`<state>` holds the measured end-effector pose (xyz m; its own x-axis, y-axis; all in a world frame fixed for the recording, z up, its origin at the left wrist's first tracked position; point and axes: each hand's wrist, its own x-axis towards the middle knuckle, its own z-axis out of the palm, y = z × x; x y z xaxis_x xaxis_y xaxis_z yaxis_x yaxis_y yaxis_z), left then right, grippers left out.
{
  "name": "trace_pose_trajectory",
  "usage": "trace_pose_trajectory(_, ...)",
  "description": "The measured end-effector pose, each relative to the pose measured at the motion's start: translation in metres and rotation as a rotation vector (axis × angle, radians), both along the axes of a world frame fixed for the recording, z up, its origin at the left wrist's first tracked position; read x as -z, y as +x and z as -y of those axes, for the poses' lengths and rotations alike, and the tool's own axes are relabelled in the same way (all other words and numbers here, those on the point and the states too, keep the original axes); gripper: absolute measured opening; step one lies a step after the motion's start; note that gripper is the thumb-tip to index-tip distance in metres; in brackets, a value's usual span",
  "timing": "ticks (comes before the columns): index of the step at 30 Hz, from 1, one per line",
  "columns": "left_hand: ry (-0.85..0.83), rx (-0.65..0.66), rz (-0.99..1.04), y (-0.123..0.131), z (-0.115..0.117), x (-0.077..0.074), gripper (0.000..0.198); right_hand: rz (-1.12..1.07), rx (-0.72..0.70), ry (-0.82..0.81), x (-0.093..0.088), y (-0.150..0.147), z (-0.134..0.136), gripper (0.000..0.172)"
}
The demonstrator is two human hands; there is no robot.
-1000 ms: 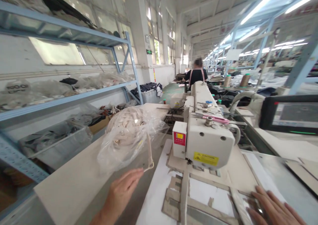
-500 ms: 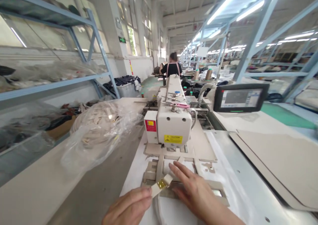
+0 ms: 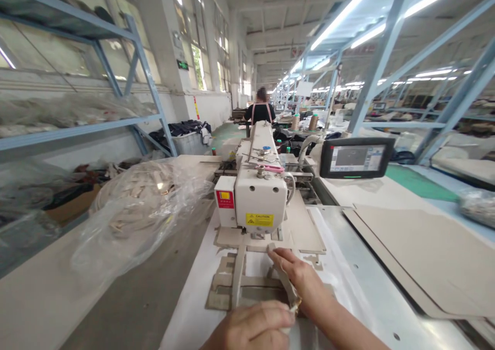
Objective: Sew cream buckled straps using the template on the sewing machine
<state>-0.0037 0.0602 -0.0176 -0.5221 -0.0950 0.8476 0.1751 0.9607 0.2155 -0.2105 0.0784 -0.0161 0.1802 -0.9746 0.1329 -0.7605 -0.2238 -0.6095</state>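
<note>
Gold buckle (image 3: 296, 304) had shifted right since 0.5 s earlier, beside the right hand (image 3: 309, 283); strap (image 3: 286, 279) ran over the template (image 3: 218, 299), probably being positioned. Left hand (image 3: 257, 327) pinched its near end closed; right fingers, nearly straight, covered its far end, grip unclear.

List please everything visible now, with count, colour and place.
Machine: one, white, centre.
Strap: one in hand, beige, below machine.
Buckle: one, gold, bottom centre.
Template: count unclear, beige, before machine.
Bag: one, clear, left, beige straps inside.
Screen: one, black-framed, right of machine.
Boards: at least two, beige, right.
Cones: two, brown, behind machine.
Rack: one, blue, left.
Posts: several, blue, right.
Lights: several, white, overhead.
Co-worker: one, black top, beyond machine.
Distant goods: uncountable, mixed colours, background.
Left grip: one, bare, bottom, pinching strap.
Right grip: one, bare, over strap.
</note>
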Motion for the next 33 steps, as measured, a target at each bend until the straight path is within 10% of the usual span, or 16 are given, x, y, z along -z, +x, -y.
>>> trace_pose_trajectory(22, 0.117, -0.132, 0.151, 0.016, 0.033, -0.006, 0.023, -0.429, 0.124, 0.011, 0.029, 0.002, 0.046, 0.048)
trace_pose_trajectory(33, 0.096, -0.177, 0.092, 0.015, 0.039, 0.014, 0.021, -0.500, 0.167, 0.012, 0.028, 0.004, 0.056, 0.044)
